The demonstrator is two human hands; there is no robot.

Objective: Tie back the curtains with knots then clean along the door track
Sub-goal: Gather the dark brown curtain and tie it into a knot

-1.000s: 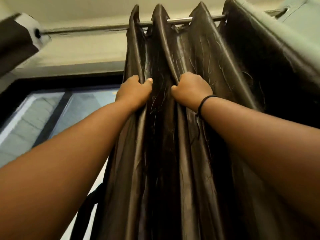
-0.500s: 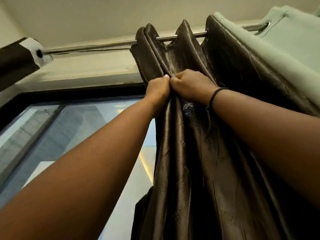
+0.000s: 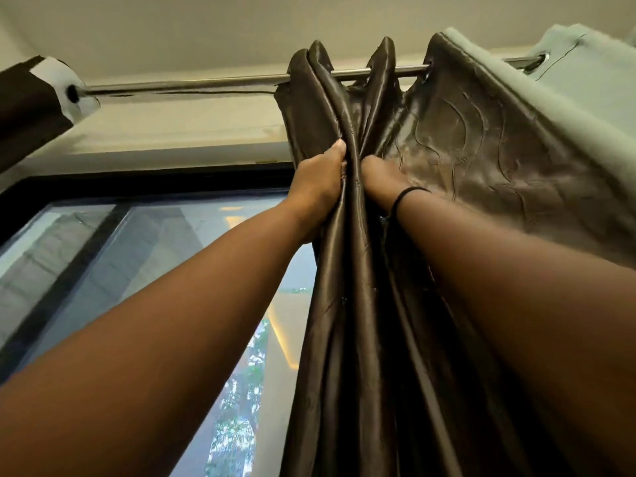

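Where both hands grip it, glossy brown curtain (image 3: 361, 304) bunches.

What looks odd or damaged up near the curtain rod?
Nothing looks damaged. The brown curtain is bunched unevenly on the rod, simply because the left hand and right hand grip its folds.

The single head-worn camera tilts steeply upward from below, close behind both raised forearms, facing the curtain rod (image 3: 206, 82) under the ceiling, the gathered brown curtain (image 3: 464, 160) right of centre and the window glass (image 3: 144, 256) at left.
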